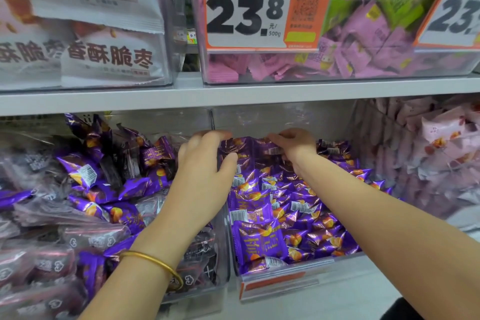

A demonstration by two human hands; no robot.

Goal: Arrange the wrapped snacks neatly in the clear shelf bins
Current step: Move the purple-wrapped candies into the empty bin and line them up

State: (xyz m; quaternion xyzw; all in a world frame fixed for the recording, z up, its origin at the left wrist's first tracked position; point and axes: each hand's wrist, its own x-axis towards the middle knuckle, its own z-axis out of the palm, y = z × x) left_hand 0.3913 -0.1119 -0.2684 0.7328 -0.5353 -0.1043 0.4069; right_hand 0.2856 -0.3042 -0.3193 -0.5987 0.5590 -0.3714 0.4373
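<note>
My left hand (pixel 205 163) and right hand (pixel 293 144) each gripped one end of a row of purple snacks (pixel 249 150) at the back of the bin (pixel 298 267), centre frame. I judged the slick wrappers could slip, toppling the row forward or into the left bin (pixel 222 262).

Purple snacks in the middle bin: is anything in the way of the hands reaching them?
No, nothing visible is in the way. The left hand and the right hand are inside the clear bin, both gripping the upright row of purple snacks at its back.
</note>
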